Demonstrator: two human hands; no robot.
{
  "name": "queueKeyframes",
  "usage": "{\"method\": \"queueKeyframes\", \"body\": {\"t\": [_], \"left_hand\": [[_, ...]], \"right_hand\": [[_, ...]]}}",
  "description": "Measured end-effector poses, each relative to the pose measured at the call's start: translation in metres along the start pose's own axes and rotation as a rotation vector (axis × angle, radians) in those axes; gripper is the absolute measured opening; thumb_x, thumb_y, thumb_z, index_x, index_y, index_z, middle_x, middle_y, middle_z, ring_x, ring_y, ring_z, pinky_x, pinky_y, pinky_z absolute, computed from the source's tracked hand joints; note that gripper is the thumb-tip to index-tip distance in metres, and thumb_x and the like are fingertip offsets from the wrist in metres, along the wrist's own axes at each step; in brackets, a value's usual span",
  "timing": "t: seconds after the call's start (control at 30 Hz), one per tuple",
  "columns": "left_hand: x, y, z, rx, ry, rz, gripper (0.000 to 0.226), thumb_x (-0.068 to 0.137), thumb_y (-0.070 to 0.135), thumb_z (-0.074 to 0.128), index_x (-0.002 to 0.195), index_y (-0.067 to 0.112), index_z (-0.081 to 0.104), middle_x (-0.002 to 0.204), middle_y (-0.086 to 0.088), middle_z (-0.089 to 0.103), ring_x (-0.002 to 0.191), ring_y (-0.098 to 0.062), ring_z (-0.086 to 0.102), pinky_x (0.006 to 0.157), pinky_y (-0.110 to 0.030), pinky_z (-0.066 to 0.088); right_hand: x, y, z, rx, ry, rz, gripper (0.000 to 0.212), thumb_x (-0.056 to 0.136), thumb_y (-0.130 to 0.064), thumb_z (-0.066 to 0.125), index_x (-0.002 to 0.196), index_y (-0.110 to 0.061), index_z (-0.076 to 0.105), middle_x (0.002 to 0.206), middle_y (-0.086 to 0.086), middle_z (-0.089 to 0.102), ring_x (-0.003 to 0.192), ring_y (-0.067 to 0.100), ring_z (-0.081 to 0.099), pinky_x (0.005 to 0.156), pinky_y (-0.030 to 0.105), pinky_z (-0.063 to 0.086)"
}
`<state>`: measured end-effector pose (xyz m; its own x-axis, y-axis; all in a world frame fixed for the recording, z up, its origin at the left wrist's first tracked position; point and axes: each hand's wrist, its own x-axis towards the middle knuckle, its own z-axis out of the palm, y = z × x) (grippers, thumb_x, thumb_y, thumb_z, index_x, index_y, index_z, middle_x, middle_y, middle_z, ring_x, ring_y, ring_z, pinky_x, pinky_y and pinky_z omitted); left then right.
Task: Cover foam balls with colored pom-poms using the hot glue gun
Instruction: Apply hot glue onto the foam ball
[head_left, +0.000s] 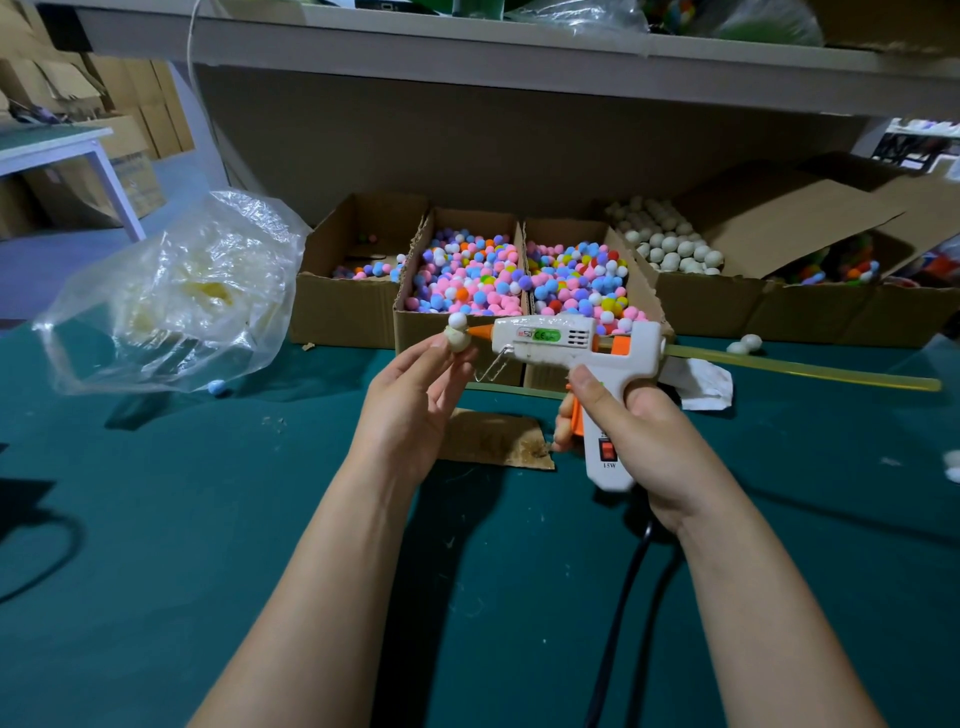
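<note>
pinching the foam ball (460, 341), the left hand (410, 400) is sitting by the hot tip (480, 331); the right hand (649, 431) is gripping the glue gun (566, 340), so drips could be burning fingers (440, 342).

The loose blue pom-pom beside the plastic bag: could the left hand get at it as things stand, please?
Probably yes: only bare green table lies between the left hand and the blue pom-pom, though it is busy holding the foam ball.
</note>
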<state>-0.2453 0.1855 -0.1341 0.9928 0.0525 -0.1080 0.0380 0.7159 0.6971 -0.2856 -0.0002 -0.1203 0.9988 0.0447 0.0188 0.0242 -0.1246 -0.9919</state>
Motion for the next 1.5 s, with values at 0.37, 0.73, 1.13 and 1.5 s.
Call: {"method": "queueKeyframes", "body": {"t": [0.37, 0.73, 1.13, 1.5], "left_hand": [[0.0, 0.0, -0.001, 0.037, 0.033, -0.001, 0.017, 0.092, 0.008, 0.062, 0.106, 0.003, 0.069, 0.102, -0.013, 0.074, 0.088, -0.014, 0.072, 0.063, -0.015, 0.055], [0.0, -0.001, -0.001, 0.029, 0.028, 0.012, 0.023, 0.091, 0.005, 0.062, 0.113, 0.0, 0.066, 0.104, -0.015, 0.073, 0.092, -0.018, 0.072, 0.065, -0.016, 0.055], [0.001, 0.001, -0.003, -0.106, 0.089, -0.038, 0.016, 0.091, 0.006, 0.064, 0.106, 0.001, 0.068, 0.093, -0.011, 0.076, 0.084, -0.015, 0.074, 0.063, -0.018, 0.056], [0.0, 0.004, -0.003, -0.162, 0.143, -0.056, 0.01, 0.088, 0.004, 0.068, 0.097, 0.001, 0.071, 0.092, -0.012, 0.075, 0.083, -0.016, 0.074, 0.06, -0.018, 0.056]], "right_hand": [[-0.001, -0.002, 0.002, -0.012, -0.017, -0.004, 0.045, 0.073, -0.059, 0.057, 0.076, -0.014, 0.064, 0.069, 0.004, 0.07, 0.068, 0.015, 0.067, 0.076, 0.033, 0.053], [-0.002, -0.004, 0.003, 0.012, -0.012, 0.006, 0.037, 0.085, -0.049, 0.057, 0.08, -0.013, 0.063, 0.066, 0.001, 0.068, 0.064, 0.013, 0.066, 0.078, 0.037, 0.056], [-0.005, -0.012, -0.001, 0.306, -0.078, 0.054, 0.033, 0.078, -0.039, 0.06, 0.098, -0.013, 0.06, 0.089, 0.014, 0.075, 0.062, 0.016, 0.069, 0.059, 0.028, 0.058], [-0.014, -0.017, -0.001, 0.371, -0.176, -0.123, 0.02, 0.084, -0.03, 0.058, 0.095, -0.019, 0.072, 0.104, 0.013, 0.073, 0.066, 0.018, 0.067, 0.064, 0.029, 0.057]]}}
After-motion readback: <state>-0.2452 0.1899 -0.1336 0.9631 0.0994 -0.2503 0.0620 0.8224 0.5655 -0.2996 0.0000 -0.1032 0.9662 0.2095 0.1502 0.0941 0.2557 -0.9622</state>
